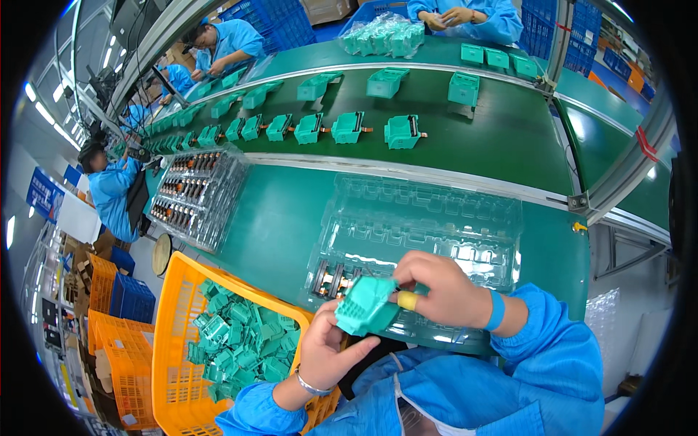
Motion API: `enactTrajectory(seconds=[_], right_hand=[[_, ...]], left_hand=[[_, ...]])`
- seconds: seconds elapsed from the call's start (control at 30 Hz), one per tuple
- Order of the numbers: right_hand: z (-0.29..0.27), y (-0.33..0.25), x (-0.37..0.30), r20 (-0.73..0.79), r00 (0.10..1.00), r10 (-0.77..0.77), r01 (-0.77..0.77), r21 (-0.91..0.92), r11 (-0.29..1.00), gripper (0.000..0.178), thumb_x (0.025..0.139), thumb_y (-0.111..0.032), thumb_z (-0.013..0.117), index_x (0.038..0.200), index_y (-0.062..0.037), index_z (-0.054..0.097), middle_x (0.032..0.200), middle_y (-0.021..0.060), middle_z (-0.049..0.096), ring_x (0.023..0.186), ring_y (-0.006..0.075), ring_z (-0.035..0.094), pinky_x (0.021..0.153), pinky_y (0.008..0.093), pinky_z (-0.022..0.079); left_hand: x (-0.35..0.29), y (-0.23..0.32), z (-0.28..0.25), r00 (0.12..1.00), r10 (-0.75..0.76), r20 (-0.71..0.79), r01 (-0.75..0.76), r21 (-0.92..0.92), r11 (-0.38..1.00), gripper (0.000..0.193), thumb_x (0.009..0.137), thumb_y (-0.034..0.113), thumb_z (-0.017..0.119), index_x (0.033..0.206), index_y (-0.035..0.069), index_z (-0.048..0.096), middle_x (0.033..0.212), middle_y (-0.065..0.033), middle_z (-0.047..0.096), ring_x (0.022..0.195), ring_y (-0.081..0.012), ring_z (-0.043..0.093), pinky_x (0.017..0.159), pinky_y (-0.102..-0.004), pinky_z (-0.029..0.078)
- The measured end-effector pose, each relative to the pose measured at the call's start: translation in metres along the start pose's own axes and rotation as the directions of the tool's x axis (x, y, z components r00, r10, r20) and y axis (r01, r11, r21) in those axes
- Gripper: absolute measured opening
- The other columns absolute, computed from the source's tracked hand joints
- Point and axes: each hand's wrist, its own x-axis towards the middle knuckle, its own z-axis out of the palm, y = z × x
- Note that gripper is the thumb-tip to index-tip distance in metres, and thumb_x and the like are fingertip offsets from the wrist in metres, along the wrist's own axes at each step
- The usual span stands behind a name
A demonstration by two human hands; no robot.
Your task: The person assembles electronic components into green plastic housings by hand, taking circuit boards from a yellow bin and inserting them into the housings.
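Note:
My left hand [323,357] is closed around a teal plastic housing [366,304], holding it tilted above the clear tray's near left part. At the housing's right edge, my right hand [438,285] has its thumb and fingers pinched together; what lies between them is hidden. Yellow tape wraps one of its fingers, and a blue band circles the wrist. Beneath the hands, a clear plastic tray [429,240] lies on the green table, with a few dark parts [331,277] in its left pockets.
A yellow crate [171,341] full of teal housings [243,338] stands at left. Stacked clear trays with dark parts [190,187] sit beyond it. Past a metal rail, a green conveyor [502,138] carries rows of teal housings. Co-workers in blue sit across and far left.

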Motion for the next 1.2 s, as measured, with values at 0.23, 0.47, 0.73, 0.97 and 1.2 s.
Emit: enactTrajectory(seconds=[0.23, 0.47, 0.73, 0.97, 1.2], right_hand=[[-0.048, -0.009, 0.002, 0.125, 0.733, -0.668, 0.618, -0.532, 0.579, 0.019, 0.072, -0.009, 0.063, 0.090, -0.0047, 0.063, 0.090, 0.0106, 0.063, 0.078, 0.0243, 0.061, 0.065, 0.0352, 0.052], [-0.095, 0.012, 0.021, 0.261, 0.684, -0.681, 0.636, -0.672, 0.381, 0.019, 0.067, -0.010, 0.064, 0.083, -0.0031, 0.058, 0.081, 0.0081, 0.058, 0.073, 0.0224, 0.057, 0.059, 0.0338, 0.048], [-0.172, 0.142, 0.085, -0.428, 0.787, 0.444, -0.554, -0.171, 0.815, 0.014, 0.070, -0.003, 0.069, 0.078, -0.0006, 0.058, 0.071, 0.0105, 0.057, 0.062, 0.0211, 0.057, 0.054, 0.0332, 0.050], [-0.200, 0.202, 0.107, -0.322, 0.455, 0.830, -0.834, 0.172, 0.524, 0.016, 0.075, -0.006, 0.067, 0.083, 0.0018, 0.057, 0.075, 0.0094, 0.055, 0.064, 0.0221, 0.058, 0.055, 0.0367, 0.054], [-0.173, 0.159, 0.106, -0.433, 0.559, 0.707, -0.821, -0.171, 0.544, 0.020, 0.076, -0.010, 0.069, 0.090, 0.0014, 0.060, 0.071, 0.0071, 0.055, 0.061, 0.0204, 0.055, 0.057, 0.0349, 0.051]], left_hand=[[0.007, 0.009, -0.005, 0.995, 0.085, -0.046, -0.083, 0.053, 0.995, 0.064, 0.072, -0.011, 0.065, 0.125, 0.003, 0.033, 0.131, -0.0179, 0.039, 0.125, -0.0286, 0.040, 0.097, -0.0406, 0.042], [0.003, 0.014, -0.012, 0.954, 0.122, -0.273, -0.117, 0.035, 0.992, 0.056, 0.076, -0.014, 0.055, 0.125, 0.001, 0.032, 0.117, -0.0167, 0.048, 0.107, -0.0253, 0.053, 0.089, -0.0376, 0.048], [-0.022, 0.015, -0.083, 0.761, 0.160, -0.629, -0.066, 0.171, 0.983, 0.039, 0.081, -0.005, 0.055, 0.118, 0.001, 0.042, 0.108, -0.0117, 0.053, 0.096, -0.0195, 0.056, 0.080, -0.0323, 0.051], [-0.100, 0.005, -0.145, 0.529, 0.081, -0.844, 0.125, 0.172, 0.977, 0.033, 0.082, -0.003, 0.057, 0.112, 0.003, 0.046, 0.106, -0.0085, 0.056, 0.093, -0.0161, 0.058, 0.076, -0.0294, 0.052], [-0.155, -0.020, -0.201, 0.514, 0.024, -0.857, 0.349, 0.235, 0.907, 0.028, 0.080, -0.001, 0.060, 0.106, 0.002, 0.051, 0.104, -0.0071, 0.057, 0.085, -0.0147, 0.060, 0.070, -0.0261, 0.051]])
